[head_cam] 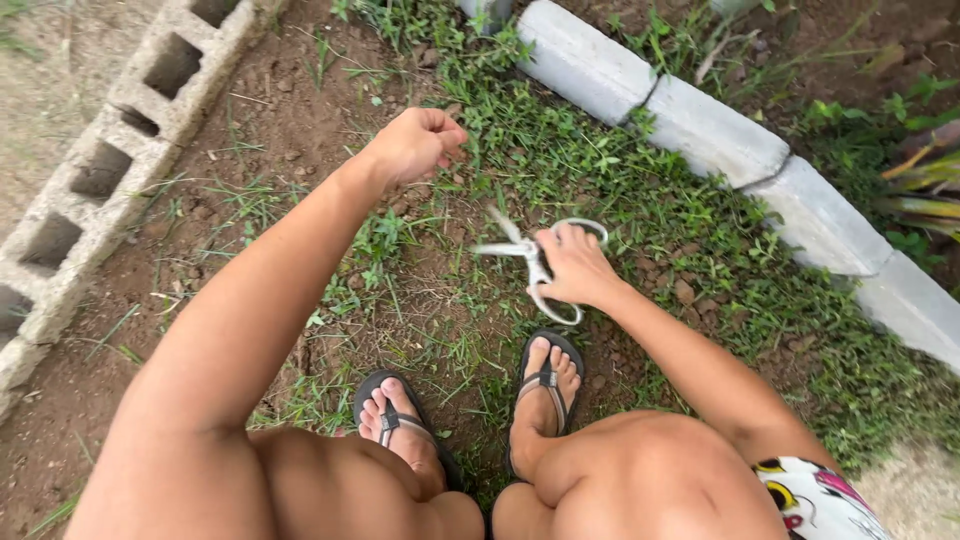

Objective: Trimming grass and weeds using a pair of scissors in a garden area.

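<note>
I am squatting over a patch of soil and low grass [560,150]. My right hand [572,268] grips a pair of white-handled scissors [528,262], whose blades stand apart and point left, blurred by motion, just above the ground. My left hand [415,145] is closed into a loose fist farther away, over grass at the edge of bare dirt; whether it pinches any grass is hard to tell. Both my feet in dark flip-flops [545,385] rest on the ground below the hands.
A row of hollow concrete blocks [110,160] runs along the left. A line of grey concrete curb stones [710,130] crosses the upper right, with plants [925,185] beyond it. Bare brown soil [250,130] lies between.
</note>
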